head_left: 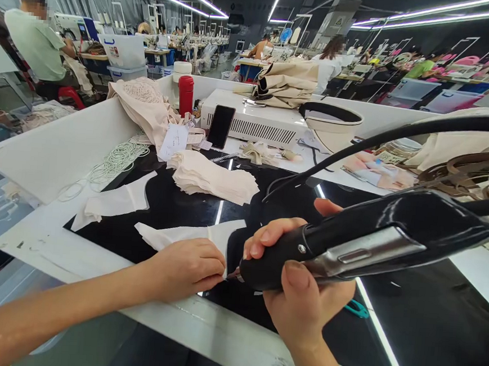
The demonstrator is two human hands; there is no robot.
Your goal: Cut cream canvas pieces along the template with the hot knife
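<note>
My right hand (304, 289) grips a black hand-held tool (375, 238) with a metal trigger plate and a thick black hose (401, 133) arching away to the right. Its nose points left, close to my left hand (187, 269), which pinches the edge of a cream fabric piece (189, 235) against the glossy black worktop (175, 206). A stack of cream fabric pieces (211, 177) lies just beyond, and another cut piece (116, 201) lies to the left.
White elastic loops (119, 159), a red bottle (186, 95), a phone (221, 126) leaning on a white box (266, 125), a white bowl (332, 119) and folded beige fabric (288, 82) crowd the back. Teal scissors (357, 309) lie by my right wrist. Other people work beyond.
</note>
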